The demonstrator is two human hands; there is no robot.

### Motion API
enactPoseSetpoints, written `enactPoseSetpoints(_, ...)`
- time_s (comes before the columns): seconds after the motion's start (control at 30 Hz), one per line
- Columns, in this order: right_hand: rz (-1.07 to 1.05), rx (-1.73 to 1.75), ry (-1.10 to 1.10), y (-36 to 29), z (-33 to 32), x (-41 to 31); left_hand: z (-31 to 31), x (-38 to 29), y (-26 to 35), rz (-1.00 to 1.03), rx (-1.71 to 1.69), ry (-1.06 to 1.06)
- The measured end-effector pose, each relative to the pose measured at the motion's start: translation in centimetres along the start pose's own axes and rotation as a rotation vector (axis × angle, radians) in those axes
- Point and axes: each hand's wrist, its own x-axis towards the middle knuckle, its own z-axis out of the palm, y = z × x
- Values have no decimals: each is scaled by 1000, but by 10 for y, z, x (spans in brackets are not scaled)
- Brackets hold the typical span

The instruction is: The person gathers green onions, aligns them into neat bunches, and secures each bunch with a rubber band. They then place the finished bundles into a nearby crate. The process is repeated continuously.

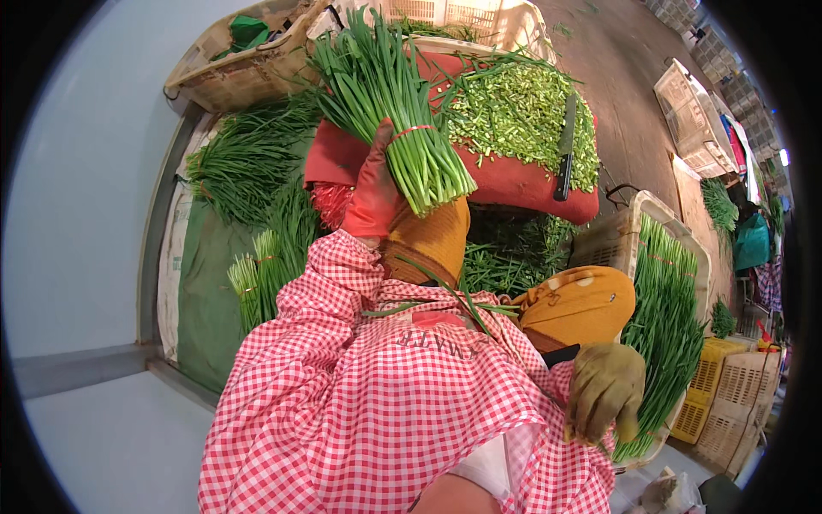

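My left hand (374,193), in a red rubber glove, grips a thick bunch of garlic chives (411,144) tied with a red band. The pale cut ends point down and right, the green leaves up and left. Beyond lies a red padded surface (514,177) covered with chopped stem ends (514,109). A black-handled knife (565,151) rests on these pieces at the right. My right hand (603,392), in an olive glove, hangs loosely at my side, fingers a little apart and nothing visible in it. Beside it stands a crate of banded chives (664,334); the palm is hidden.
More chive bunches (244,160) lie on green sheeting (212,289) at the left by the wall (83,193). Plastic crates (250,70) stand at the back. Leaf trimmings (514,263) lie between my knees. Yellow crates (706,379) are at the right.
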Motion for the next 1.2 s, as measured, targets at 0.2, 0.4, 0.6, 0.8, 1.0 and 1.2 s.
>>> enactPoseSetpoints(0.2, 476, 252, 700, 28, 59, 97, -1, 1, -13, -234, -108, -110)
enactPoseSetpoints(0.4, 523, -344, 518, 49, 88, 148, -6, 2, -27, -156, 58, -28)
enactPoseSetpoints(0.6, 601, -149, 567, 42, 103, 147, -6, 2, -19, -162, 25, -48)
enactPoseSetpoints(0.8, 644, -100, 641, 52, 90, 152, -8, 0, -16, -199, 42, -95)
enactPoseSetpoints(1.0, 506, -363, 614, 48, 99, 156, -5, -1, -15, -152, 101, -43)
enactPoseSetpoints(1.2, 365, 180, 769, 35, 99, 138, 17, -7, 18, -263, 153, -27)
